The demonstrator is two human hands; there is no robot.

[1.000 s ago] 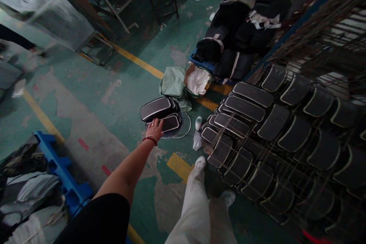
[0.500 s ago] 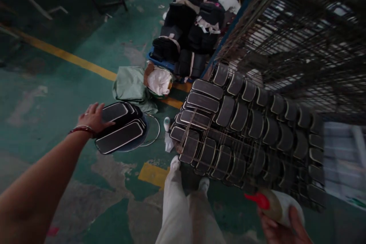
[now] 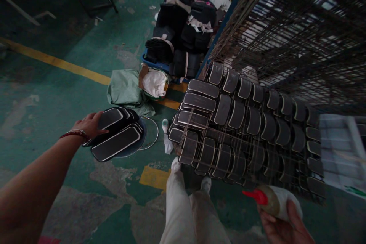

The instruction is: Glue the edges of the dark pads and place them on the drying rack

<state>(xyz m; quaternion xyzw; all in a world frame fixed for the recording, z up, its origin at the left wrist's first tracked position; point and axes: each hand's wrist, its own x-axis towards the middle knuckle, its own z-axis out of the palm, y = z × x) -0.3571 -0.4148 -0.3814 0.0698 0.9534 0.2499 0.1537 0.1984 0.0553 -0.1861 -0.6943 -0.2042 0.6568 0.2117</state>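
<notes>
On a low round stool [image 3: 143,137] lie two stacks of black panels with pale edging, the nearer one topped by a black panel [image 3: 117,144]. My left hand [image 3: 88,125], a red bracelet at its wrist, grips the left end of the farther black panel [image 3: 111,117], thumb along the near side and fingers over the far side. At the lower right, my right hand [image 3: 281,223] is wrapped round a pale squeeze bottle [image 3: 276,201] with a red nozzle pointing left. Part of that hand's grip is hidden behind the bottle.
A wire rack [image 3: 228,133] covered with rows of similar dark panels stands ahead right, beside a tall mesh rack [image 3: 286,38]. Beyond the stool are a green cloth bag [image 3: 124,85], a sack with white lining [image 3: 156,83] and bundled black pieces [image 3: 171,19]. A small bottle [image 3: 165,125] stands near my feet.
My left hand has shifted slightly left and down, and the panel under it seems to stick out more to the left. The bottle stays in my right hand; the view has moved a little.
</notes>
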